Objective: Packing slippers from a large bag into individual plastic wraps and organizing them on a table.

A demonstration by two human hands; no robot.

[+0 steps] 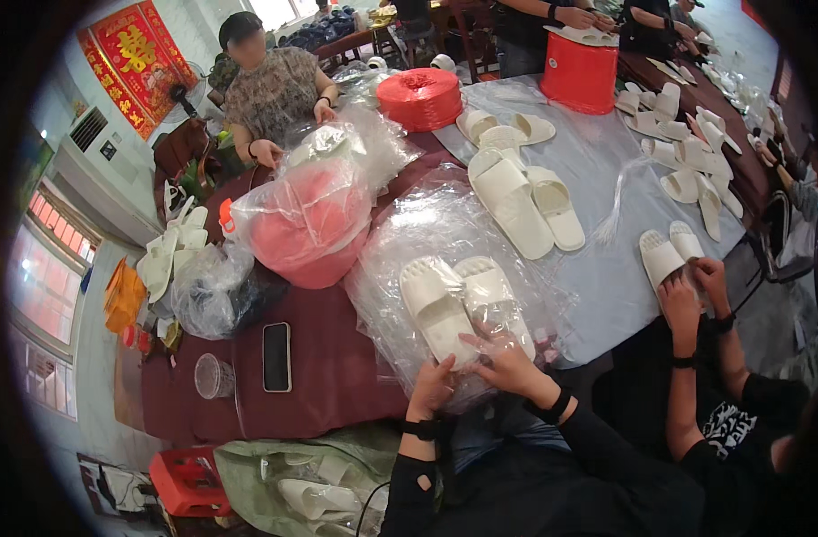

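Note:
A pair of white slippers (458, 300) lies sole-up on a stack of clear plastic bags (400, 242) at the near table edge. My left hand (431, 387) grips the near end of the left slipper and the bag under it. My right hand (505, 358) rests on the near end of the right slipper, fingers spread over the plastic. Both wrists wear black bands and dark sleeves.
A black phone (276, 356) and a clear cup (214, 376) lie on the maroon table (328, 376) at my left. A bagged red spool (310, 224), more white slippers (525, 192), a red bucket (579, 72). A person's hands (691, 291) at my right hold slippers; another person (274, 94) sits across.

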